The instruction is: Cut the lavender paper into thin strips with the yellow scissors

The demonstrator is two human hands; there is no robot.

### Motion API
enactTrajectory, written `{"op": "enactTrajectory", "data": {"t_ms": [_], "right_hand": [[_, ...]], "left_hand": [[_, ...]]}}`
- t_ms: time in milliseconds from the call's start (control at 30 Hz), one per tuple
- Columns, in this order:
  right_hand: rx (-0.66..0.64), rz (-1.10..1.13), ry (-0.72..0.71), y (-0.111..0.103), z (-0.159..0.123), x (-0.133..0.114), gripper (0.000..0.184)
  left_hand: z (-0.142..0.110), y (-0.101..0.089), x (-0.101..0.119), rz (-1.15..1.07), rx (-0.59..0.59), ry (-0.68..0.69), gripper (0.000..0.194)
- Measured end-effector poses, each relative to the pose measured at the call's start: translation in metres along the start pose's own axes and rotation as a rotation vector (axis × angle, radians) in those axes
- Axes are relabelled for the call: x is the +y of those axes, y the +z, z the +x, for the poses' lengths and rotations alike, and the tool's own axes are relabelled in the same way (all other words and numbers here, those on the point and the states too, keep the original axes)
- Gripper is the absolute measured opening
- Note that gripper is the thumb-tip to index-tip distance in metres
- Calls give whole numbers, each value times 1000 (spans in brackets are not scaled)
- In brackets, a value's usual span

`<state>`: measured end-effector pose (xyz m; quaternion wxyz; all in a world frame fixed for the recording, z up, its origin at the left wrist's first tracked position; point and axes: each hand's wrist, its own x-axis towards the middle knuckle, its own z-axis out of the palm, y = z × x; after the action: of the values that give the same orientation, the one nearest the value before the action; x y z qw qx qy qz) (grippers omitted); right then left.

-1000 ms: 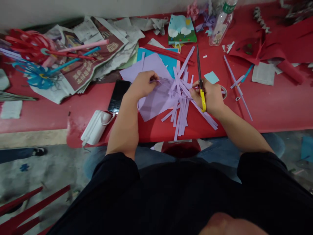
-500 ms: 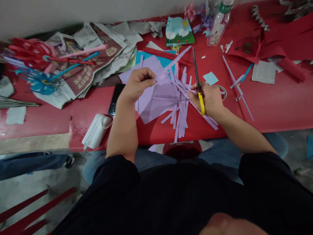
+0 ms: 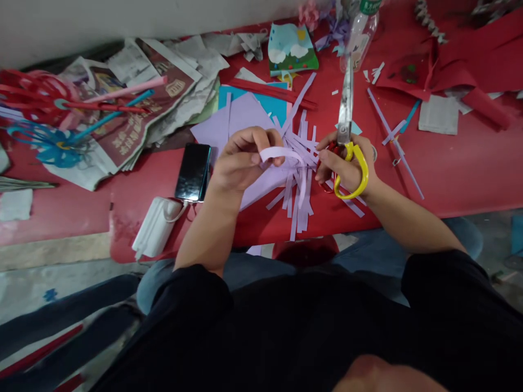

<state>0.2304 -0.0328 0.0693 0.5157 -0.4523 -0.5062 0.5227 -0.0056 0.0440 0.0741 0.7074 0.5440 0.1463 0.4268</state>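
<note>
Red tabletop [image 3: 449,174] runs beneath a litter of craft scraps, with newspapers [image 3: 163,103] at the far left and a black phone [image 3: 193,171] near the front edge. At the middle, the left hand [image 3: 241,160] pinches a curled purple strip [image 3: 286,154] between thumb and fingers, lifted just above the pile of purple strips [image 3: 300,185]. Beside it, the right hand [image 3: 347,166] is closed through the yellow handles of the scissors [image 3: 347,109], blades together and pointing away toward a plastic bottle [image 3: 359,32].
</note>
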Motion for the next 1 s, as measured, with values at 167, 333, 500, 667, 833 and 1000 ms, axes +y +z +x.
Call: {"op": "enactTrajectory", "data": {"t_ms": [167, 333, 500, 667, 833, 1000], "right_hand": [[-176, 109, -25, -1, -7, -4, 42], [-242, 151, 13, 2, -12, -4, 40], [-282, 148, 36, 4, -14, -5, 35], [-258, 86, 44, 7, -16, -5, 31], [-97, 13, 61, 10, -14, -4, 35], [-25, -70, 56, 10, -14, -2, 40]], "left_hand": [[2, 1, -12, -9, 13, -12, 33], [2, -5, -16, 23, -39, 13, 29], [-1, -12, -16, 172, -103, 3, 34], [-2, -11, -19, 348, -57, 80, 32], [-12, 2, -15, 871, 352, 445, 31], [-16, 23, -12, 856, 80, 299, 28]]}}
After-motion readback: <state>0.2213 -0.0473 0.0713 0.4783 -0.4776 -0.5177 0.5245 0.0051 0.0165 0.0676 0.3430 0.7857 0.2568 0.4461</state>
